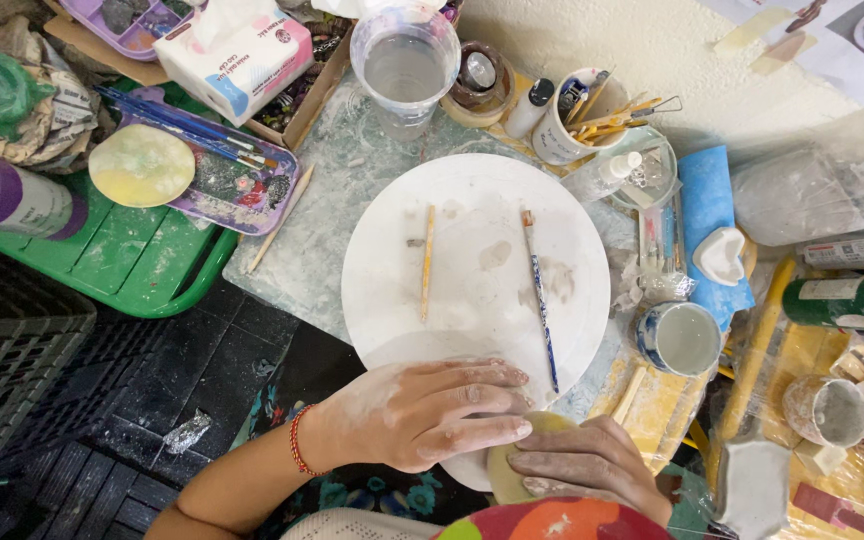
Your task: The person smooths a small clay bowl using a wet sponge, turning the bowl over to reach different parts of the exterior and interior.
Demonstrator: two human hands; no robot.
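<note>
The yellowish sponge [508, 470] lies at the near rim of the white round board [475, 262], partly over its edge, directly under the right hand [592, 462]. That hand lies flat on the sponge with fingers together and curled slightly over it, pressing rather than pinching; only the left part of the sponge shows beyond the fingers. The left hand [422, 412] rests palm down on the board just to the left, fingers straight, close together and pointing right, their tips touching or just short of the sponge. The pictures do not settle which. It holds nothing. A red bracelet [297, 440] circles its wrist.

The right hand is therefore the hand on the sponge; the left is beside it, on the board.

Farther up the board lie two brushes, well apart from both hands. The blue-handled brush [541, 300] runs from upper left to lower right, its lower end near the left fingertips. The wooden brush [427, 262] lies nearly straight up and down, left of it.

Beyond the board: a cup of cloudy water [406, 68] at the far edge, a blue-and-white cup [681, 338] to the right, and a green tray [132, 255] to the left.
</note>
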